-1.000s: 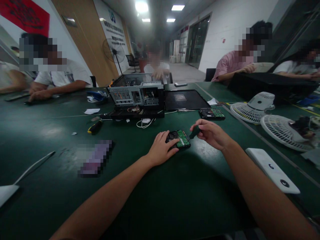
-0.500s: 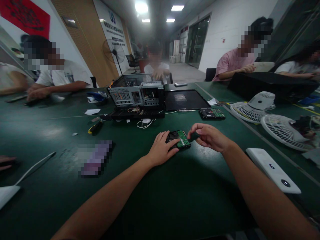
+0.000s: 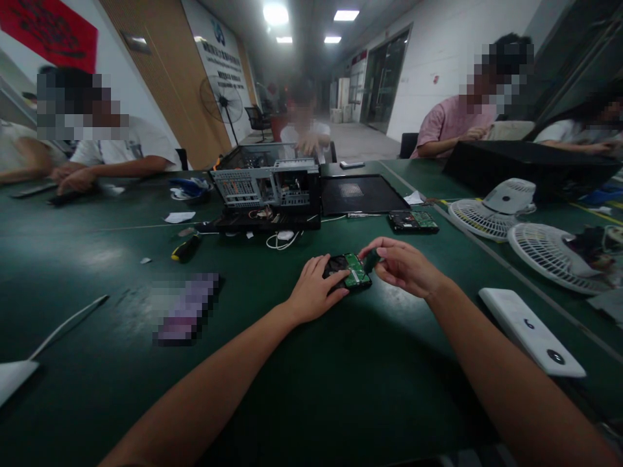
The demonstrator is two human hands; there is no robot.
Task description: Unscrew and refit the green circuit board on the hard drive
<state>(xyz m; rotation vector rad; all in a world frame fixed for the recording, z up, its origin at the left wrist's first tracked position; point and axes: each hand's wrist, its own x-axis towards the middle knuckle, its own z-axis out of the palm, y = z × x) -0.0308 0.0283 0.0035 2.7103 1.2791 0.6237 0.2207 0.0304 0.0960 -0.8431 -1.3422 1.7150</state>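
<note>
A hard drive lies on the green table, its green circuit board facing up. My left hand holds it down, fingers over its left part and thumb along the near edge. At the drive's right end, my right hand pinches a short dark green screwdriver between thumb and fingers. Its handle is tilted over the board's edge; the tip is too small to make out. Part of the drive is hidden under my left fingers.
Beyond my hands stand an opened computer case and a black side panel. Another hard drive lies to the right, near white fan parts and a white power bank. Left are a yellow-black screwdriver and a phone. Several people sit around.
My right hand has shifted slightly left and its fingers have rolled, so the screwdriver handle stands more upright and shows more. My left hand and the drive stay put.
</note>
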